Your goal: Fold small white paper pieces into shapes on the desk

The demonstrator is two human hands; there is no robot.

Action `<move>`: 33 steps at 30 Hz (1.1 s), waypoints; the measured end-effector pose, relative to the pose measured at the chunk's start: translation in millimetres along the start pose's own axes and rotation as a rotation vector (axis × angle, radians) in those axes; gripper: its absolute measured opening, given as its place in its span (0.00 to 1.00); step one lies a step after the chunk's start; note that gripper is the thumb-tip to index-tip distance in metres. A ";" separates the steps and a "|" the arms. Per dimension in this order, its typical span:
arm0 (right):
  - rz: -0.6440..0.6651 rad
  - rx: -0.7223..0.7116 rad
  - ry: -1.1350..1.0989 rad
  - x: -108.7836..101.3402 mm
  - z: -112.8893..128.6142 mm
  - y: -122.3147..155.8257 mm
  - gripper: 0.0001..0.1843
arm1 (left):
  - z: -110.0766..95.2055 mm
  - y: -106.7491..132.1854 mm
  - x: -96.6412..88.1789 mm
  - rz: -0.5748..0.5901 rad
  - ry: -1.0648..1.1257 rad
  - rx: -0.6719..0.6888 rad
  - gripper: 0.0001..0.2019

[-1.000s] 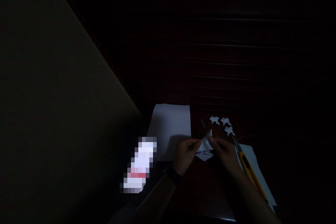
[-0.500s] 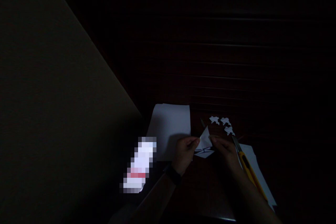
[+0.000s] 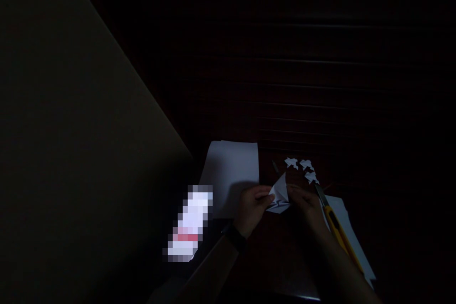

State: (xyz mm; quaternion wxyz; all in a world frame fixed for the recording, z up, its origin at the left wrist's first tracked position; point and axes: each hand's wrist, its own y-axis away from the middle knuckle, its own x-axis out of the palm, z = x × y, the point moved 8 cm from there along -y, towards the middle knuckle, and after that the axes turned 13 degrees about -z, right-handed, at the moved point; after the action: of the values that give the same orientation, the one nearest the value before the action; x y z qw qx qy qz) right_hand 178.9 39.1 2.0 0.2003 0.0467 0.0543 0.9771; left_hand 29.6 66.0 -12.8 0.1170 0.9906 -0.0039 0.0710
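Pixelated patch, unreadable; folded paper partly hidden by fingers; paper cut-outs too small to tell shape; right forearm cut off at bottom edge

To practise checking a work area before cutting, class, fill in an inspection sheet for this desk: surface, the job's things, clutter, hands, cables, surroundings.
Surface: dark wooden table, dimly lit.
Job's things: small folded white paper, pinched between both hands.
Clutter: white sheet; three small paper cut-outs; yellow utility knife, blade apparently out, lying on another white sheet; blurred white and red object.
Hands: left hand and right hand each grip the folded paper; dark band on the left wrist.
Cables: nothing seen.
Surroundings: plain beige panel at left; the rest is too dark to tell.
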 end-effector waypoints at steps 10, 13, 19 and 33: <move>0.014 0.014 -0.017 2.0 0.4 0.6 0.12 | 0.9 1.1 1.1 0.030 0.015 -0.017 0.14; 0.013 0.029 -0.045 0.8 -2.3 -0.6 0.11 | -0.7 1.9 0.5 0.028 0.018 -0.007 0.12; 0.026 0.067 -0.070 3.8 -3.1 1.4 0.11 | -3.2 3.2 1.8 0.039 0.020 -0.020 0.13; 0.044 0.044 0.011 -0.3 -13.1 -1.1 0.09 | -4.7 2.0 3.4 0.051 -0.193 0.088 0.17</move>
State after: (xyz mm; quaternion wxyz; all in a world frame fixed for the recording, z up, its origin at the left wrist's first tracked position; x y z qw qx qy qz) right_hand 178.1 38.8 -11.2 0.1773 0.0471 0.0758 0.9801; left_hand 32.3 65.2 -7.4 0.0705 0.9966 -0.0370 -0.0217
